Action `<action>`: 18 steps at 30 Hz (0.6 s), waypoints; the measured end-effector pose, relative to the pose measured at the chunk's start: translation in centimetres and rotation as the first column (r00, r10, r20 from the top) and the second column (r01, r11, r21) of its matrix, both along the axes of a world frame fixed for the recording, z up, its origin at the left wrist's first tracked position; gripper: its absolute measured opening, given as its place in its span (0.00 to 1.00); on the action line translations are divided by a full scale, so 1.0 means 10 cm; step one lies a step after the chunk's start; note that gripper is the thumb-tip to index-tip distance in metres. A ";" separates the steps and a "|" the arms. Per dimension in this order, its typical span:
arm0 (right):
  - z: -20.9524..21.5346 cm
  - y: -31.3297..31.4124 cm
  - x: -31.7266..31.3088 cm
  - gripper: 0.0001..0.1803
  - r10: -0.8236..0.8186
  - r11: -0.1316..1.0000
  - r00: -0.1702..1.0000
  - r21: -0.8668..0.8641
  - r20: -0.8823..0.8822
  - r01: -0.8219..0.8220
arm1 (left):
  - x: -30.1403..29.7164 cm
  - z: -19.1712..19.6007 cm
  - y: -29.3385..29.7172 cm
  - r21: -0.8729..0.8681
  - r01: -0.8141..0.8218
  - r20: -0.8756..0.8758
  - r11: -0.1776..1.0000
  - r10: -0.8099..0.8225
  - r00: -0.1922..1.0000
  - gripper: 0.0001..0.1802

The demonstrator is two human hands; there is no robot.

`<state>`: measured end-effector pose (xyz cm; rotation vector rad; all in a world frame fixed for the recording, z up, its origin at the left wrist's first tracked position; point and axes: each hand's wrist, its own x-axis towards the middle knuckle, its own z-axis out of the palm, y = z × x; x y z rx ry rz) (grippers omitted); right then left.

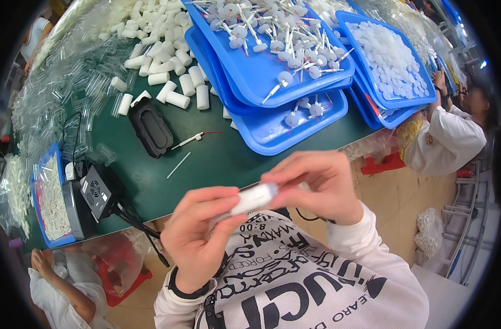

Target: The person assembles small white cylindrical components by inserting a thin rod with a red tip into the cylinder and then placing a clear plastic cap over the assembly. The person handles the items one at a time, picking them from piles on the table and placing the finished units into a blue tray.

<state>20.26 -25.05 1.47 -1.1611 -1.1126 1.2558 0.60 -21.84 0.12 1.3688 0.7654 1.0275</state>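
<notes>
Above my lap, just off the near table edge, my left hand (pixel 201 233) is closed around a white cylinder (pixel 254 199). The fingers of my right hand (pixel 323 183) pinch at the cylinder's right end, where a bluish translucent rim shows. Motion blur hides whether that rim is a separate cap. On the green table (pixel 228 170) ahead lie a thin white stick (pixel 178 165) and a white wick-like piece with a red wire (pixel 191 140). Beside them sits a black oblong holder (pixel 150 128).
White cylinders (pixel 176 98) and clear tubes (pixel 75 82) heap at the far left. Stacked blue trays (pixel 261 98) hold disc-and-stick parts; another blue tray (pixel 390 101) holds translucent discs. A black device (pixel 97 192) with cables stands near left. Other people sit at both sides.
</notes>
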 end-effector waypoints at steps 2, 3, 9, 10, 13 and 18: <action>-0.07 0.00 -0.09 0.15 -0.028 0.999 0.997 0.040 -0.073 0.031 | 0.04 -0.01 -0.03 -0.031 -0.004 0.016 1.000 0.005 1.000 0.16; -0.10 -0.01 -0.10 0.15 -0.023 0.997 0.999 0.077 -0.042 0.026 | 0.04 0.00 -0.03 0.018 -0.016 -0.024 1.000 0.017 1.000 0.16; -0.04 -0.06 -0.11 0.15 -0.019 0.976 0.983 0.216 0.180 -0.021 | -0.05 0.03 0.00 0.338 -0.038 -0.223 0.940 0.120 0.967 0.16; -0.04 -0.04 -0.10 0.14 -0.025 0.971 0.977 0.238 0.213 -0.028 | -0.04 0.04 0.00 0.359 -0.036 -0.221 0.933 0.123 0.967 0.16; -0.01 -0.02 -0.05 0.12 0.019 0.954 0.965 0.284 0.262 -0.096 | -0.07 0.05 0.00 0.407 0.021 -0.212 0.913 0.072 0.975 0.16; 0.00 -0.02 -0.01 0.10 0.083 0.943 0.953 0.287 0.291 -0.170 | -0.11 0.03 0.02 0.386 0.103 -0.216 0.917 -0.019 0.976 0.15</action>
